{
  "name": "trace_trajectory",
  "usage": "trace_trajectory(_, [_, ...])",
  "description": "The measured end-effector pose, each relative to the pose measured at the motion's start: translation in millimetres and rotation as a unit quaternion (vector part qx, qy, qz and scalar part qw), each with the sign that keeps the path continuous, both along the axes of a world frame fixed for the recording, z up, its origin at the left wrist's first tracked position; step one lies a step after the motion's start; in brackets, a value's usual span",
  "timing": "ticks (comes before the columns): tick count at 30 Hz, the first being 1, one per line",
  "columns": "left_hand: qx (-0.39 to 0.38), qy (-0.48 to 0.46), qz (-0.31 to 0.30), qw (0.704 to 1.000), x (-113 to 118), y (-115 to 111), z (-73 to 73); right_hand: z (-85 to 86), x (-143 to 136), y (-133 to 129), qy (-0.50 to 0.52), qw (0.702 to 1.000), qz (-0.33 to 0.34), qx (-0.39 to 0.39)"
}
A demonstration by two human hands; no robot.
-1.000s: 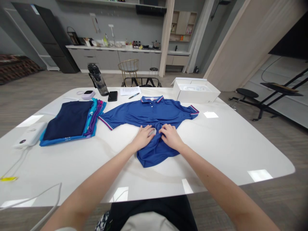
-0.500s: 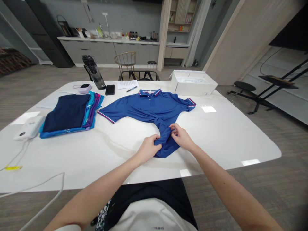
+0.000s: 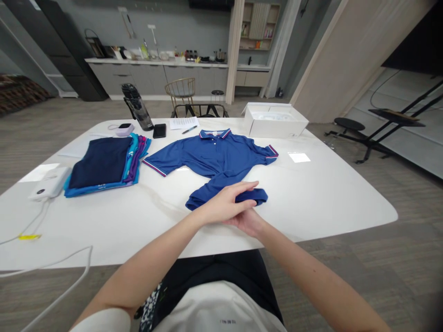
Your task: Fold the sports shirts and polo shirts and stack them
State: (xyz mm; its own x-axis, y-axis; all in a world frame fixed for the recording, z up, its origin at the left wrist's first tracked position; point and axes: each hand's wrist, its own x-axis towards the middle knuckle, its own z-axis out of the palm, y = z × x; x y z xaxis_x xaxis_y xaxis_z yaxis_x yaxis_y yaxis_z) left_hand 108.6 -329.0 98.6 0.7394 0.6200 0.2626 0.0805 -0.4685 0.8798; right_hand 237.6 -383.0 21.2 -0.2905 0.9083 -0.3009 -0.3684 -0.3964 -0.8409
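A blue polo shirt (image 3: 221,152) lies on the white table with its collar at the far side and its striped sleeves spread out. Its lower part is twisted and bunched toward me. My left hand (image 3: 230,200) reaches across the bunched hem, fingers stretched to the right and thumb apart. Below it, my right hand (image 3: 247,221) sits palm up against the near edge of the cloth. The left hand covers the right fingers, so I cannot tell whether they grip the shirt.
A stack of folded clothes (image 3: 102,163) is on the left, beside a white power bank (image 3: 50,184) with a cable. Toward the back are a dark bottle (image 3: 137,108), a black wallet-like item (image 3: 159,131), a paper with a pen (image 3: 189,129) and an open white box (image 3: 275,121).
My left hand has moved right across the hem and its fingers have straightened. The right hand has dropped lower, under the left. The shirt's bottom now spreads sideways, left and right.
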Motion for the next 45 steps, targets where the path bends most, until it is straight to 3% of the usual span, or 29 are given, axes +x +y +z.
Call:
trace_trajectory(3, [0.106,0.107,0.024,0.988,-35.8,-10.7,-25.3,-3.3,35.7,-13.2,-0.159,0.985,0.051,-0.037])
trace_trajectory(6, [0.165,0.235,0.153,0.946,-73.3,-19.9,-61.0,6.1,79.2,-28.3,-0.352,0.925,0.144,-0.024])
trace_trajectory(9, [0.167,0.311,0.212,0.911,-89.5,-26.6,-88.4,29.6,105.8,-34.3,-0.397,0.871,0.290,-0.001])
trace_trajectory(11, [0.162,0.325,0.223,0.905,-87.8,-29.8,-97.7,44.6,107.6,-30.3,-0.411,0.852,0.323,0.021])
trace_trajectory(14, [0.143,0.300,0.237,0.913,-78.4,-32.0,-102.6,51.8,87.6,-16.2,-0.466,0.844,0.242,0.104])
trace_trajectory(16, [0.132,0.280,0.251,0.917,-73.6,-32.5,-103.5,44.4,65.7,-5.3,-0.532,0.810,0.145,0.200])
trace_trajectory(18, [0.135,0.286,0.271,0.909,-71.2,-33.1,-103.5,31.5,44.0,3.8,-0.617,0.727,0.066,0.295])
trace_trajectory(20, [0.147,0.319,0.279,0.893,-70.3,-34.8,-102.4,18.9,27.4,9.2,-0.686,0.642,0.041,0.339])
trace_trajectory(22, [0.153,0.355,0.271,0.881,-70.6,-37.8,-100.3,11.1,17.9,10.1,-0.718,0.597,0.052,0.354])
trace_trajectory(25, [0.151,0.373,0.251,0.881,-74.1,-44.8,-96.7,8.1,14.2,4.2,-0.702,0.583,0.086,0.401])
trace_trajectory(31, [0.127,0.369,0.203,0.898,-83.7,-58.0,-94.9,-1.8,5.2,-10.1,-0.642,0.598,0.181,0.444])
trace_trajectory(34, [0.090,0.356,0.201,0.908,-83.0,-58.4,-97.8,-6.0,-3.7,-10.6,-0.658,0.588,0.172,0.437])
trace_trajectory(36, [0.073,0.337,0.216,0.914,-86.0,-55.6,-98.0,-1.5,-1.0,-9.8,-0.672,0.599,0.124,0.417])
trace_trajectory(39, [0.058,0.296,0.259,0.918,-106.4,-47.5,-90.5,15.1,28.1,-10.5,-0.709,0.630,-0.017,0.315])
trace_trajectory(41, [0.041,0.277,0.303,0.911,-130.1,-41.1,-81.2,28.1,62.4,-15.1,-0.744,0.624,-0.094,0.218])
trace_trajectory(43, [0.023,0.286,0.349,0.892,-156.0,-36.4,-71.9,38.0,101.2,-25.1,-0.778,0.604,-0.125,0.122])
trace_trajectory(45, [0.002,0.322,0.373,0.870,-178.4,-35.6,-65.4,41.7,138.1,-40.5,-0.808,0.582,-0.090,0.030])
